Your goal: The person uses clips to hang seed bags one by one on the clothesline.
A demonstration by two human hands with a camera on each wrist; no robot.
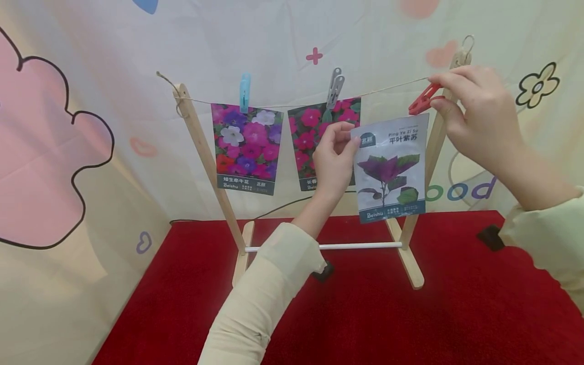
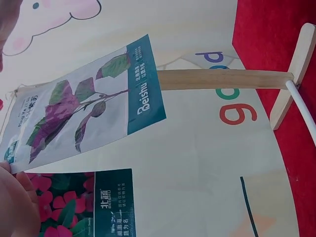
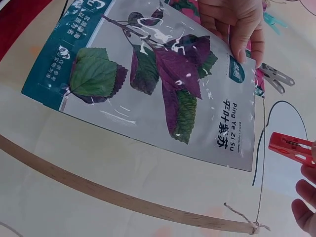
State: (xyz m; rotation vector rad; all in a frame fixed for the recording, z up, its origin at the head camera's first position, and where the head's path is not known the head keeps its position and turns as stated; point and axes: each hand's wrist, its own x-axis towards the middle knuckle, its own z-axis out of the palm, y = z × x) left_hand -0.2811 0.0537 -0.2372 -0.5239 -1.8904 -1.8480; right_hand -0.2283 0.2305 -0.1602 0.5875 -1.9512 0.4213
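My left hand (image 1: 335, 159) pinches the upper left edge of a seed packet (image 1: 390, 175) printed with a purple-leaved plant. The packet hangs upright in front of the string (image 1: 392, 87), near its right end. In my right hand (image 1: 483, 114), thumb and fingers pinch the handle end of a red clothespin (image 1: 425, 100), just above the packet's top right corner. The right wrist view shows the red clothespin (image 3: 291, 147) apart from both string and packet. Left of my hands, a flower seed packet (image 1: 246, 149) hangs from a blue clothespin (image 1: 245, 93), and another pink-flowered packet (image 1: 303, 142) from a grey clothespin (image 1: 335, 88).
Two wooden posts (image 1: 205, 152) carry the string, joined low down by a white rod (image 1: 360, 246) and standing on wooden feet (image 1: 410, 266). Red cloth (image 1: 365, 319) covers the surface below. A printed curtain (image 1: 274, 40) hangs behind.
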